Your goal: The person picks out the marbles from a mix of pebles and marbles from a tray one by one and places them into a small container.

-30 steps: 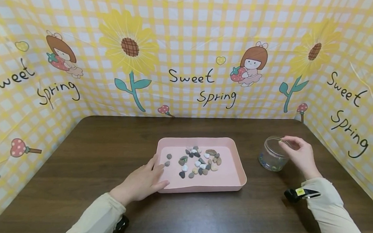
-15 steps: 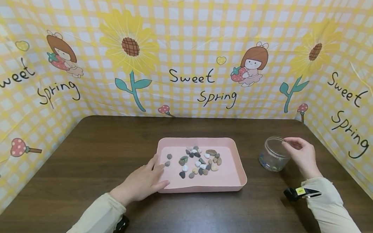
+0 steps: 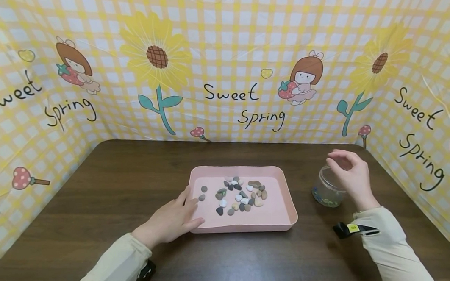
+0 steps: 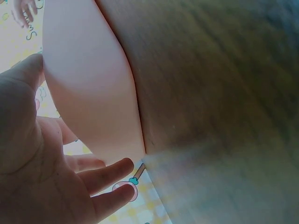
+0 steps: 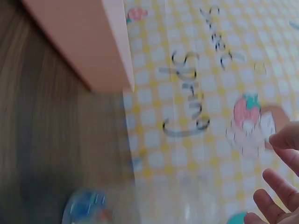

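Observation:
My left hand point(image 3: 170, 222) lies against the left end of a pink tray point(image 3: 199, 224), fingers spread and mostly straight. Its thumb touches the tray's wall point(image 4: 88, 70) in the left wrist view. Pebbles point(image 3: 243, 201) in white, grey, black and tan lie spread in the tray. At the right stands a clear round jar point(image 3: 323, 186) without a lid, with small blue and green pieces at its bottom. My right hand point(image 3: 350, 174) is raised over the jar's right rim, thumb and fingertips slightly apart. Nothing shows between those fingers point(image 5: 280, 186) in the right wrist view.
The dark wooden table point(image 3: 116, 184) runs back to a yellow checked cloth point(image 3: 224, 51) that hangs behind and at both sides. Table surface separates the tray's right wall from the jar.
My right hand stayed by the jar's right rim, a small pale piece at its fingertips one second ago, then rose and shifted left over the jar. My left hand and the tray have not moved.

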Demonstrator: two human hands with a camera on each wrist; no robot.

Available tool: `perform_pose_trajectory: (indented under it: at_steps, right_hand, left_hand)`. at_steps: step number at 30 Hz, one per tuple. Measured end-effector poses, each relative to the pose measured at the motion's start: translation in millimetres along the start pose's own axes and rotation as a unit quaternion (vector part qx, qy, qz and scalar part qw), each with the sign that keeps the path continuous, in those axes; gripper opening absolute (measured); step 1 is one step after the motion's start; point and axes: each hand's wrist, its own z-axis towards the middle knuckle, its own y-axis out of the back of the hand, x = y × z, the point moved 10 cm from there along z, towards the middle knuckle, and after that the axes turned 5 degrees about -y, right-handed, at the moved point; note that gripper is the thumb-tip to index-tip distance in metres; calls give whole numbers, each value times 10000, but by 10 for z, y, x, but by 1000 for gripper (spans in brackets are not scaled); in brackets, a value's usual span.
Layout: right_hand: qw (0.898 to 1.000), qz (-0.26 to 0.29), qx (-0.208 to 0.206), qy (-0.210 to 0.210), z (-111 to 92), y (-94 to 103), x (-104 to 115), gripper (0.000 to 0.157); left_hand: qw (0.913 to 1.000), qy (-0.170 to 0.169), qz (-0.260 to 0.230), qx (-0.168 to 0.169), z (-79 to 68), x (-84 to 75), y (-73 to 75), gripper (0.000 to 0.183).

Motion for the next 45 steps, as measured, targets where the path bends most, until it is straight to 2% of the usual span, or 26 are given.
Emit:
perform_pose_trajectory:
  at_steps: [4,6,11,17,29,33,41,45]
  right_hand:
    - [9979,184,421,447,-35,-216,230,23]
    - [9952,393,716,544,-53,-342,318,24]
    - [9885,608,1263,565,-68,-628,480,26]
    - [9827,589,1611,691,-68,-915,669,24]
    - [9533,879,2741,911,-227,-1517,886,18]
    - [9380,775,3232,986,-301,-1735,903,17]
    - [8849,440,4502,1110,-484,-2169,912,21]
    - [8676,214,4860,1029,-536,-2329,880,22]
  left_hand:
    - [10000,17,-15,-17,0,10,-6,63]
    - [10000,3,-4,-43,1,12,-5,63]
    - [10000,-18,10,-63,4,15,-11,63]
    - [10000,-28,12,-60,6,9,-5,64]
    - [9999,-42,54,-104,14,19,-11,63]
    - [10000,-9,-17,-85,15,20,-14,63]
    - [10000,2,-28,-80,10,14,-12,63]
    - [10000,1,-24,-83,12,12,-7,63]
